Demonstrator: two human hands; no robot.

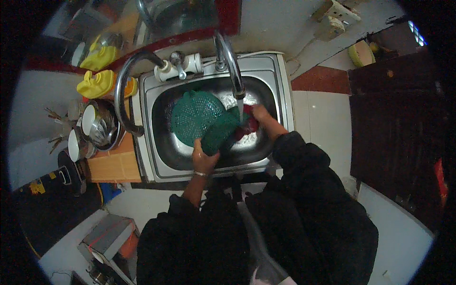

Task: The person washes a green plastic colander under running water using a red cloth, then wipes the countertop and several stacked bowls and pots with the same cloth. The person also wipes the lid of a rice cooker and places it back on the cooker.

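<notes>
My left hand (205,158) grips the near end of a long, rounded dark green object (221,131), whose exact kind is blurred. It is held tilted above the sink basin, under the faucet. At its far right side, my right hand (262,115) is closed on a dark red cloth-like piece (252,124). Water (241,107) runs from the curved chrome faucet (233,67) onto the green object. A green perforated plastic colander (196,114) lies in the left part of the stainless steel sink (167,165), partly covered by the held object.
A second curved spout (123,82) with a white valve body (178,67) stands at the sink's back left. Left of the sink are a yellow plastic jug (96,85) and stacked metal bowls (101,124) on a wooden counter (114,165). A wall socket (340,17) is at upper right.
</notes>
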